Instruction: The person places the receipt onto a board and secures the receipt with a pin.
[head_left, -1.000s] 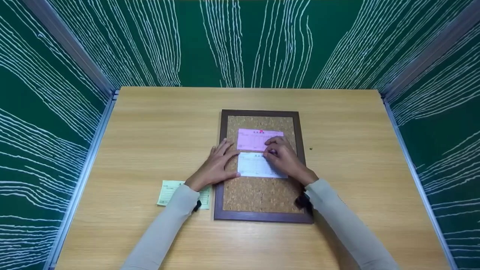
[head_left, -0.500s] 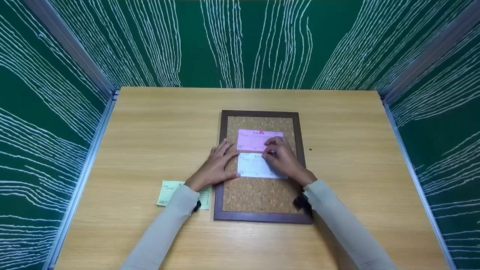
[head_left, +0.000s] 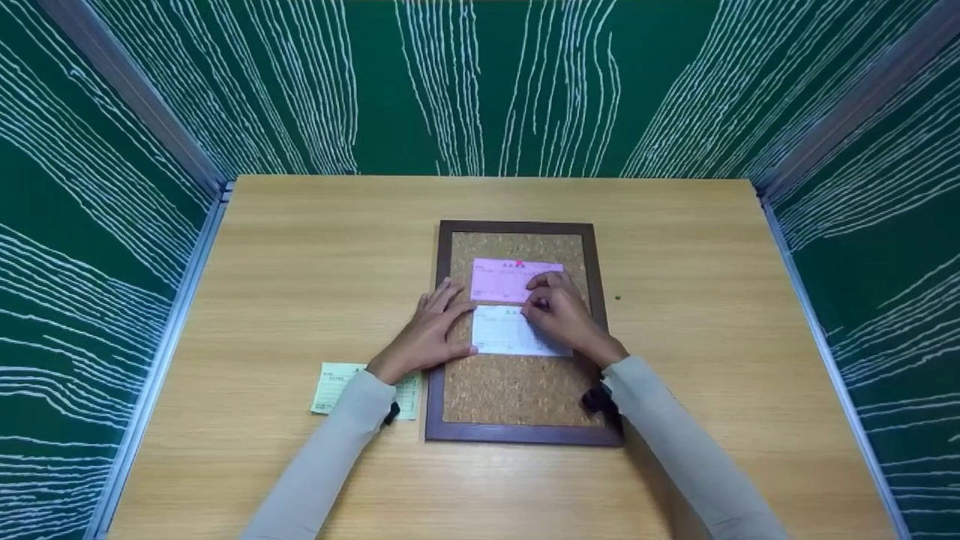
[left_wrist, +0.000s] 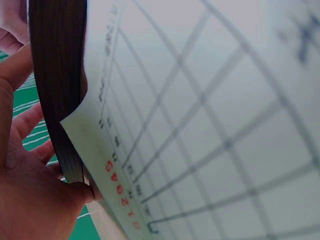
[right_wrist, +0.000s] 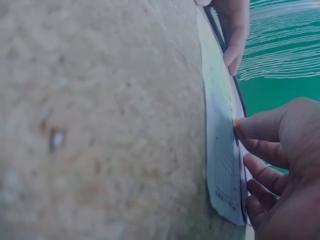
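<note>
A framed corkboard [head_left: 517, 394] lies on the table. A pink printed slip [head_left: 496, 282] is on its upper half, with a red pushpin [head_left: 519, 262] at its top edge. Directly below lies a white printed slip [head_left: 506, 335]. My left hand [head_left: 429, 335] spreads over the board's left frame, thumb and index fingertips at the white slip's left corners. At that slip's top edge my right hand [head_left: 564, 318] pinches a small orange pushpin [right_wrist: 236, 121] between thumb and index finger; its point is hidden. The other right fingers are bent over the pink slip.
Green printed slips [head_left: 337, 388] lie left of the board, partly under the left forearm; a sheet [left_wrist: 210, 135] fills much of the left wrist view. A tiny dark speck [head_left: 618, 298] sits right of the board. Green walls [head_left: 660, 82] with white lines surround the table.
Both hands keep almost the same position, with the right one still at the white slip's top edge. The head view has shifted slightly.
</note>
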